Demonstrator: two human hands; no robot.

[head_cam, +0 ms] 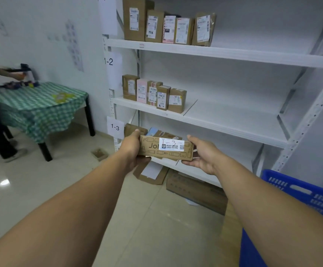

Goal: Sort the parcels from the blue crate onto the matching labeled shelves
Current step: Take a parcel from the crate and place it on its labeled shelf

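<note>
**Cardboard parcel marked 1-3 held before its shelf**

Cardboard, long and flat, the parcel [166,149] was held level in the air in front of the lowest shelf [199,175], its white label [171,144] with a handwritten 1-3 facing the camera. That matched the 1-3 tag [115,127] on the rack's post, so the step in hand looked like placing, not reading. Next, the parcel would likely need to go forward and down beside the parcels [156,132] already standing there, without knocking them.

Both arms reached out nearly straight. The left hand [132,149] gripped the left end, its fingers curled round it. The right hand [203,155] held the right end, thumb on top and fingers [187,162] clamped underneath. The blue crate [299,191] stood low at the right.
</note>
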